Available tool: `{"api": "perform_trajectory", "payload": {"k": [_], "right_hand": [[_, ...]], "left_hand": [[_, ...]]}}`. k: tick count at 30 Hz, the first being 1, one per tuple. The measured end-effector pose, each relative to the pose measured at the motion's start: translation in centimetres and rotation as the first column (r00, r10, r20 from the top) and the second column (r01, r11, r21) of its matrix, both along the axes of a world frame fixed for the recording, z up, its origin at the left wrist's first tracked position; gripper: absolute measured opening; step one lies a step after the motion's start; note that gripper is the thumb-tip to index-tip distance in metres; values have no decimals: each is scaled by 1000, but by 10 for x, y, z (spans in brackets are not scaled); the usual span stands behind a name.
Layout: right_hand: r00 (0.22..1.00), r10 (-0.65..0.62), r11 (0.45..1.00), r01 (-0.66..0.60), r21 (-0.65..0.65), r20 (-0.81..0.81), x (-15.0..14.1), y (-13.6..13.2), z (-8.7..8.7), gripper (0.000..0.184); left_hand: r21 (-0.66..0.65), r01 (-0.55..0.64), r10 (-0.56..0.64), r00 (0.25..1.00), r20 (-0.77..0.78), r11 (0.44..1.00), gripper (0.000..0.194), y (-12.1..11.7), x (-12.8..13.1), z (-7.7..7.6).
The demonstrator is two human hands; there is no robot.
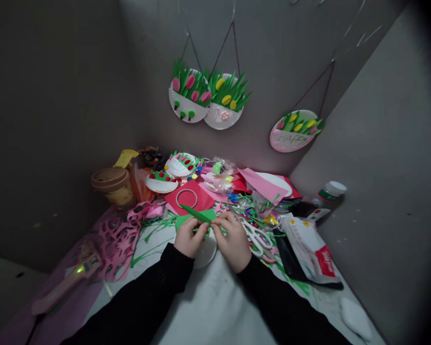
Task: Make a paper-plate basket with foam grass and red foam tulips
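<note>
Left hand [189, 236] and right hand [234, 238] both pinch the green paper [197, 214], likely steadying it, above the near white plate [206, 254]; scissors [252, 233] parked right, presumably for reach.

Three flower plates [189, 112] hang above the fingers [201, 232], two lie beyond, leftward; one cup [115, 191] stands left, one pair of white scissors [253, 233] right.

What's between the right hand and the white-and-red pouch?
The head view shows white-handled scissors beside the right hand, then paper scraps and a black item next to the white-and-red pouch.
</note>
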State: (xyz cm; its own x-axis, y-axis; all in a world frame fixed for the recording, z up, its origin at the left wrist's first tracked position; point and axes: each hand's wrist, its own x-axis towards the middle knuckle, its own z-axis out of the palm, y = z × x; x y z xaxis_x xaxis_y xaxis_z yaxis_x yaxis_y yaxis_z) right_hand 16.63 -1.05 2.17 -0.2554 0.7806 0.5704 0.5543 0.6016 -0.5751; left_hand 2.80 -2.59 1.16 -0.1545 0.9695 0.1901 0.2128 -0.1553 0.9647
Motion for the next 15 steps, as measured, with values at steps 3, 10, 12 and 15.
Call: {"api": "perform_trajectory", "payload": {"k": [3,10,12,15], "right_hand": [[1000,14,1000,-15,-25,-15,0,0,0,17],[999,40,996,-42,-83,-25,1,3,1,16],[998,46,994,-50,-96,-49,0,2,1,16],[995,52,993,-60,-99,-81,-1,2,4,15]], "left_hand": [[72,6,1,995,-100,997,22,0,-1,0],[87,52,-34,980,-195,995,23,1,-4,-6],[59,58,-47,985,-165,997,23,1,-3,-7],[-1,69,-68,994,-87,998,23,0,-2,-7]]}}
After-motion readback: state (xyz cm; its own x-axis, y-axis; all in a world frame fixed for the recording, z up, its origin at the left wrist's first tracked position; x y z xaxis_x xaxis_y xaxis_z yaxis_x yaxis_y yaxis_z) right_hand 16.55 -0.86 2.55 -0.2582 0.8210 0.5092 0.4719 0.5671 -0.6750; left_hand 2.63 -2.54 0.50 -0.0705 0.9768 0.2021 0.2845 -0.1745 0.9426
